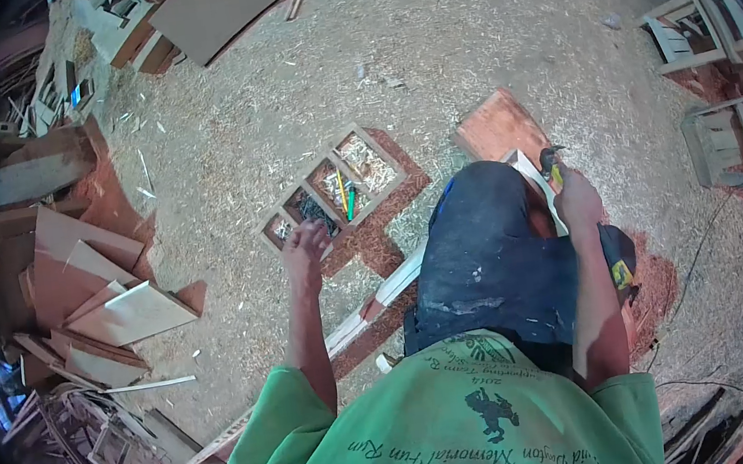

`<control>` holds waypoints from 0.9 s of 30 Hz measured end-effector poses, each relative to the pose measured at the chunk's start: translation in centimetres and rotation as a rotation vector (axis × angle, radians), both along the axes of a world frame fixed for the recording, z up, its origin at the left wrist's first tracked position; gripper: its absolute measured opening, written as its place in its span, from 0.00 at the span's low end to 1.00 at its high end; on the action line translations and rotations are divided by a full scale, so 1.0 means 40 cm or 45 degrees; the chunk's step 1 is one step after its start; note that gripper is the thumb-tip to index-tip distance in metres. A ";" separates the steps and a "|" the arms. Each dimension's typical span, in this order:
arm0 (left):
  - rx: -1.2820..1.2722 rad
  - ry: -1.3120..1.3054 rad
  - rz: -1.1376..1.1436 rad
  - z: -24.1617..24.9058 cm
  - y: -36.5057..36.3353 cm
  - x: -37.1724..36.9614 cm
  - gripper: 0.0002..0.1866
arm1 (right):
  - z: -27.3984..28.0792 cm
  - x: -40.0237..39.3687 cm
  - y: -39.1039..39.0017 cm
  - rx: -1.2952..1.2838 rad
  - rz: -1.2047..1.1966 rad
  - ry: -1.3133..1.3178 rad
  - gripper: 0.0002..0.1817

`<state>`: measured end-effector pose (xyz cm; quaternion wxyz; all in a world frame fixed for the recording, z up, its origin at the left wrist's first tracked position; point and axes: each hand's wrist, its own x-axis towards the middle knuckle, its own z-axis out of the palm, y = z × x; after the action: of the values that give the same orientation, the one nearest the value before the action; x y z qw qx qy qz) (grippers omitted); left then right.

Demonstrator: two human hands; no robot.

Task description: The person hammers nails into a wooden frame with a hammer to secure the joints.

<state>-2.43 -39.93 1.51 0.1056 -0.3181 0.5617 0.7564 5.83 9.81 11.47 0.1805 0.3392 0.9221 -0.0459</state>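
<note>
A wooden tray with several compartments rests on the floor, holding dark nails or screws, a yellow pencil and a green marker. Over the tray's near left compartments is my left hand; its fingers bend down, and their tips are too small to read. My right hand is closed on a hammer with a dark head and yellow on its handle, beside my knee. Below it a pale wooden piece stands near a reddish board. A long pale wooden frame passes under my legs.
Board offcuts lean in a pile at the left. A large brown panel lies at the upper left. Wooden stools stand at the right, near a cable. Shavings cover the floor.
</note>
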 end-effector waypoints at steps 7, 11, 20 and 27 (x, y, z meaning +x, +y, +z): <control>-0.093 -0.108 -0.250 0.011 0.020 0.068 0.09 | 0.017 -0.005 -0.016 -0.032 -0.051 0.041 0.28; 0.042 -0.058 -0.207 -0.066 0.008 0.064 0.08 | -0.005 0.008 -0.007 -0.032 -0.056 0.058 0.28; -0.148 -0.011 -0.262 -0.052 0.030 0.055 0.19 | -0.022 0.013 0.009 -0.042 -0.052 0.058 0.31; -1.063 0.125 -1.020 -0.145 0.047 0.275 0.26 | -0.016 -0.006 0.009 -0.105 -0.124 0.005 0.32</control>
<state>8.58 -38.06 -4.29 0.2231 -0.0599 0.8932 0.3857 5.60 10.17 10.82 0.1903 0.3757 0.9022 -0.0933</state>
